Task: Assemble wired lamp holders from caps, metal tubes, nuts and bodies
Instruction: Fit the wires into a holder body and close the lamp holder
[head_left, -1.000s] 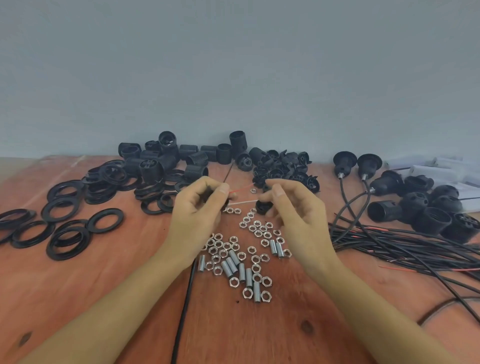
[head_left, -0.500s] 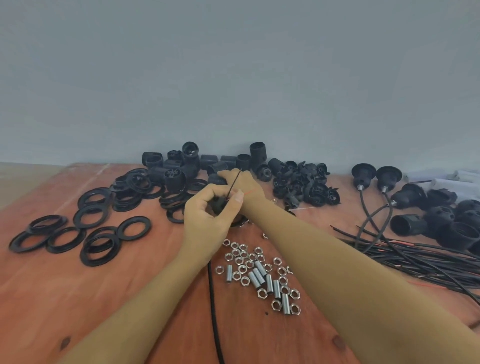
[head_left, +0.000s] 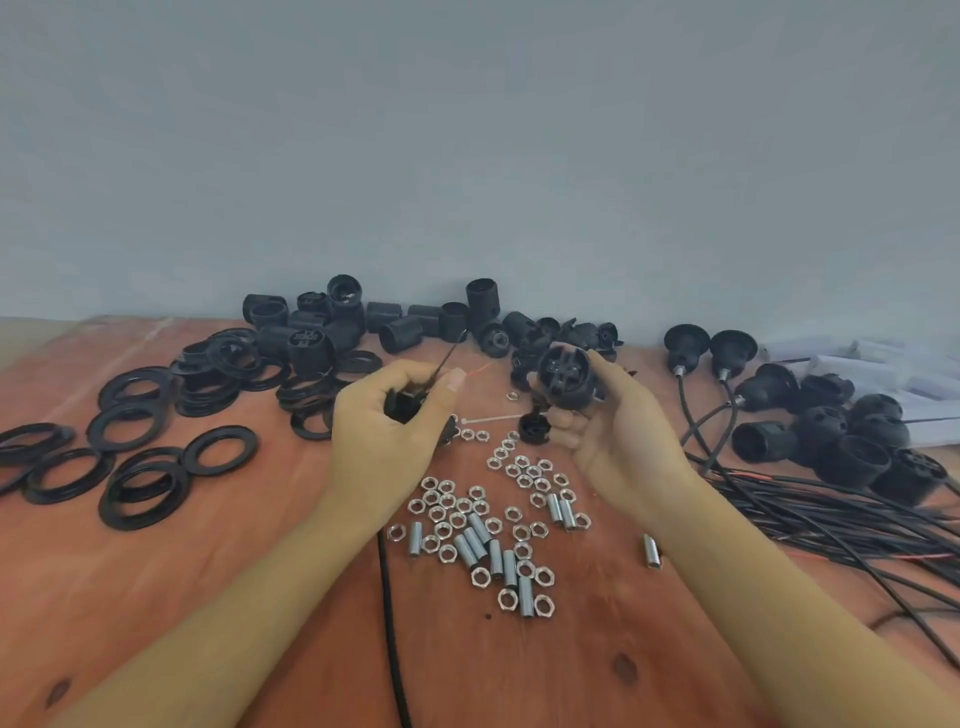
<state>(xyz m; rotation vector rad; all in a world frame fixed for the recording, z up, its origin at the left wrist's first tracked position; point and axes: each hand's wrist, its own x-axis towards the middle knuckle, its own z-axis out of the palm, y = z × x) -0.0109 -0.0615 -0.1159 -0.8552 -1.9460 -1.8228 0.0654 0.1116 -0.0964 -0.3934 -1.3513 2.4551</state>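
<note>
Two matte black parts: right hand (head_left: 618, 434) grips a round slotted body (head_left: 563, 371), left hand (head_left: 382, 441) pinches a cap (head_left: 404, 408).

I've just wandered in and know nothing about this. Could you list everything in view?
flat rings: dozens, black, table's left side
loose bodies: a heap, black, back centre against the wall
nuts: dozens, silver, front centre
metal tubes: about ten, silver, among the nuts, one apart to the right
wired holders: about ten, black, right side
cables: a bundle, black, front right
white objects: several, far right, too blurred to identify
table: one, reddish wood
wall: one, grey, behind the table
left hand: one, grips a small black part with wires sticking out
right hand: one, holds a black body
</note>
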